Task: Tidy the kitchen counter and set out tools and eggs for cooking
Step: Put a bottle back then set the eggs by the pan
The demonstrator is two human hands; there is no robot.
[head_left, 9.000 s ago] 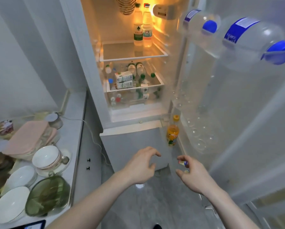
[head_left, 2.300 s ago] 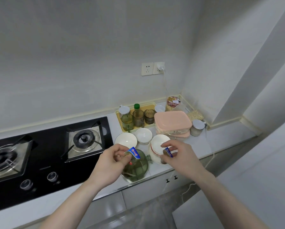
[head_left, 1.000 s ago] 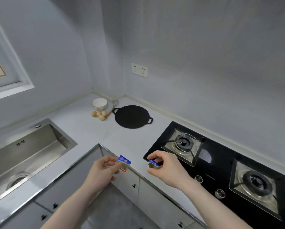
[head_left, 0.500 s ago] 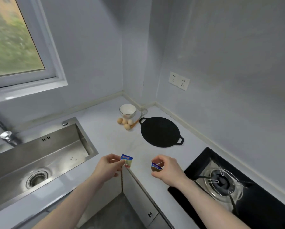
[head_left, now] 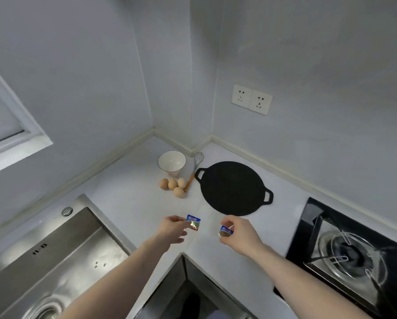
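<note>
I hold my left hand (head_left: 173,230) out over the counter (head_left: 133,203), pinching a small foil packet (head_left: 193,222) with a blue top between thumb and fingertips, so it hangs clear of the surface. My right hand (head_left: 237,233) pinches a second small blue-topped portion (head_left: 225,231) the same way, low over the counter. I cannot read the labels, but they look like single servings, perhaps butter, meant to join the cooking set.

That set is gathered in the corner on purpose: a white bowl (head_left: 171,161) stands nearest the wall, four eggs (head_left: 172,185) huddle just in front of it, touching one another so none rolls off, and a whisk (head_left: 194,172) with an orange handle lies beside them, its wires toward the wall. The flat black griddle pan (head_left: 233,187) rests just to their right, between the eggs and the gas stove (head_left: 347,252), handy for lifting onto the burner. The sink (head_left: 48,261) is well apart on my left.

I judge the bare patch of counter in front of the pan is where both packets belong, within reach yet off the eggs.
</note>
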